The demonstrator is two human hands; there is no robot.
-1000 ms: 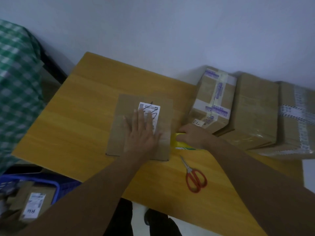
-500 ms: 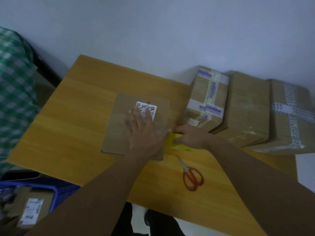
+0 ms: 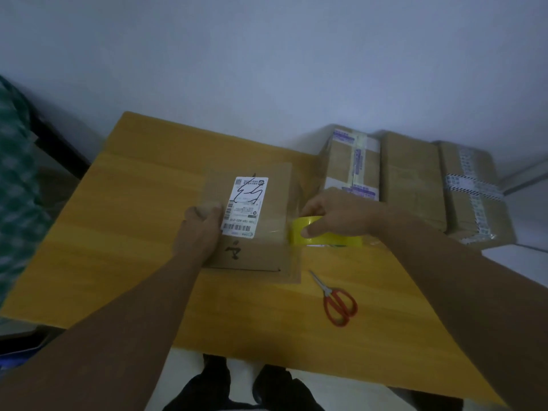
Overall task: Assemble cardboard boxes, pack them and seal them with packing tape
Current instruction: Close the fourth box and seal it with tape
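A cardboard box (image 3: pixel 267 250) with a white shipping label (image 3: pixel 246 204) lies on the wooden table (image 3: pixel 118 232). My left hand (image 3: pixel 201 225) is curled over the box's left edge, fingers closed on it. My right hand (image 3: pixel 335 215) grips a yellow roll of packing tape (image 3: pixel 323 237) pressed against the box's right edge. A clear strip of tape runs from the roll across the box top below the label.
Red-handled scissors (image 3: pixel 336 301) lie on the table in front of the tape roll. Three taped cardboard boxes (image 3: pixel 412 182) stand in a row at the back right against the wall. Green checked fabric (image 3: pixel 14 188) hangs at the left.
My left hand slid from flat on the box top to its left edge and curled shut there. The label is uncovered. My right hand still holds the tape roll at the right edge.
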